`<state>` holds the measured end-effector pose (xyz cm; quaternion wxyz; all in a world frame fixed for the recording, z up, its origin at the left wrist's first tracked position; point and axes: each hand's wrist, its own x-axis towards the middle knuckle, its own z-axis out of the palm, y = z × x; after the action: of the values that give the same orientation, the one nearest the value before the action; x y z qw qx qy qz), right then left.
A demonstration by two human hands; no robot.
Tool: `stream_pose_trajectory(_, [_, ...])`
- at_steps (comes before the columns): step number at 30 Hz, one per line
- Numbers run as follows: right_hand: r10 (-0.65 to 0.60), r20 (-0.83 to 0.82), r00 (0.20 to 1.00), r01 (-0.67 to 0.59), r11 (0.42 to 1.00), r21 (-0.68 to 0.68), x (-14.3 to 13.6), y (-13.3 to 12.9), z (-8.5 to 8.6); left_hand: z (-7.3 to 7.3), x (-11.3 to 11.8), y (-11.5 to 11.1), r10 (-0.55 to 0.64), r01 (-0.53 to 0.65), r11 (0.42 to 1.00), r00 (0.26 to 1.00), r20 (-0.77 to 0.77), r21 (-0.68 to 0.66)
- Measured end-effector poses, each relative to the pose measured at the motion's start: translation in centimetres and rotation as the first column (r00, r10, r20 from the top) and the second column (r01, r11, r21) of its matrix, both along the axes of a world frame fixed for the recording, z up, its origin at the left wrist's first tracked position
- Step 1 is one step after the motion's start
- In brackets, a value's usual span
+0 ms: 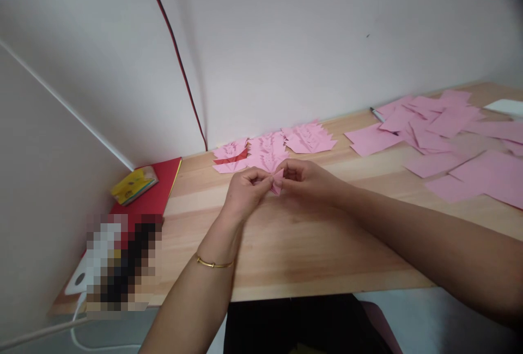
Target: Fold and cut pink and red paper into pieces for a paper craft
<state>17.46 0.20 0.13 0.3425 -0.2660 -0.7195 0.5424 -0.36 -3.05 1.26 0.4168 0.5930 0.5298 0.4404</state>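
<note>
A small folded piece of pink paper [277, 183] is pinched between both hands above the middle of the wooden table [294, 256]. My left hand [245, 193], with a gold bracelet on its wrist, grips the paper's left side between thumb and fingers. From the right, my right hand [304, 179] holds the other side, its fingers closed and partly hiding the paper. Just behind the hands lie folded pink pieces with jagged edges [309, 138] in groups along the wall. A red strip [231, 157] rests on the left group.
Flat pink sheets [457, 120] spread over the table's right side, with a pen [376, 115] at their left edge. At the left, a yellow packet [134, 184] lies on a red sheet [166, 177]. Nearer, a white device [77, 280] has a cable. A dark red cord [175, 49] hangs down the wall.
</note>
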Motion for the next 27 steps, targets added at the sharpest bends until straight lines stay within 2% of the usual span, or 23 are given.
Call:
stream_pose_trajectory(3, [-0.098, 0.018, 0.995, 0.098, 0.995, 0.02, 0.0, 0.3, -0.4, 0.1, 0.0, 0.2, 0.045, -0.034, 0.998, 0.971, 0.234, -0.051])
stream_pose_trajectory(6, [-0.145, 0.002, 0.989, 0.145, 0.989, 0.035, 0.1, 0.4, -0.3, 0.5, -0.3, 0.2, 0.14, -0.047, 0.983, 0.824, 0.55, -0.18])
stream_pose_trajectory(8, [-0.16, -0.02, 0.987, 0.161, 0.987, 0.03, 0.1, 0.4, -0.1, 0.7, -0.3, 0.1, 0.136, 0.049, 0.962, 0.766, 0.628, -0.268])
stream_pose_trajectory(10, [-0.153, -0.044, 0.987, 0.154, 0.988, 0.004, 0.1, 0.3, 0.1, 0.7, 0.0, -0.1, 0.082, 0.15, 0.937, 0.785, 0.615, -0.316])
stream_pose_trajectory(12, [-0.129, -0.07, 0.989, 0.127, 0.992, -0.023, 0.0, 0.2, 0.0, 0.4, 0.5, -0.2, 0.027, 0.184, 0.933, 0.819, 0.572, -0.308])
stream_pose_trajectory(16, [-0.11, -0.097, 0.989, 0.109, 0.994, -0.019, -0.3, 0.0, -0.3, -0.1, 1.4, -0.3, 0.041, 0.094, 0.969, 0.85, 0.525, -0.228])
stream_pose_trajectory(21, [-0.101, -0.163, 0.982, 0.094, 0.994, -0.048, -0.6, -0.4, -0.1, -0.1, 1.6, -0.2, 0.068, 0.045, 0.977, 0.861, 0.504, -0.21])
stream_pose_trajectory(27, [-0.1, -0.129, 0.987, 0.112, 0.99, 0.089, -0.5, -0.5, 0.1, 0.0, 1.7, -0.2, 0.14, -0.028, 0.975, 0.846, 0.515, -0.218])
